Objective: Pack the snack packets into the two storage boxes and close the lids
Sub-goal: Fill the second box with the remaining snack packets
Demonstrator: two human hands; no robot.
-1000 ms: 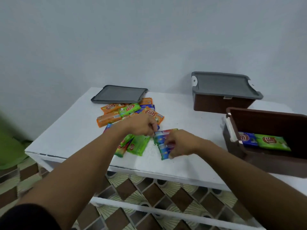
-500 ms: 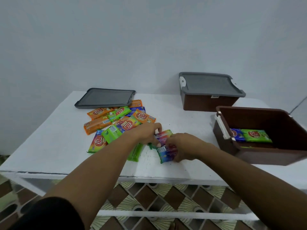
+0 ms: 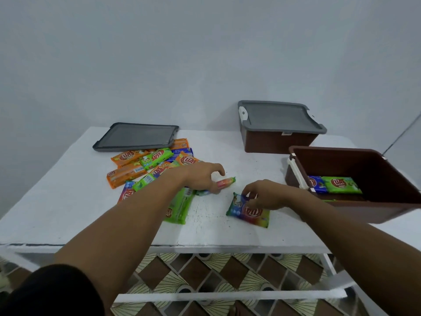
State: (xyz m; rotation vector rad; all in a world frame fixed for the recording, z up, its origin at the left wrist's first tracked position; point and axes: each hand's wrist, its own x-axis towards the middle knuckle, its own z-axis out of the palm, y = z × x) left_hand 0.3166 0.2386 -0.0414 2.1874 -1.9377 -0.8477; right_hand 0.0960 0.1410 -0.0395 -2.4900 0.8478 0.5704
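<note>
Two packets are gripped on the table (image 3: 68, 201): the left hand (image 3: 201, 179) curls round a reddish packet (image 3: 226, 181), the right hand (image 3: 266, 195) pinches a rainbow packet (image 3: 249, 213). Near the right edge, an open brown box (image 3: 355, 213) holds two more.

Desk (image 3: 68, 201): loose lid (image 3: 136, 137) rear left, packet heap (image 3: 145, 165) just before it; lidded box (image 3: 280, 133) rear right; open box (image 3: 376, 209) front right, two packets (image 3: 335, 184) inside; single packet (image 3: 248, 212) between heap and open box.
</note>
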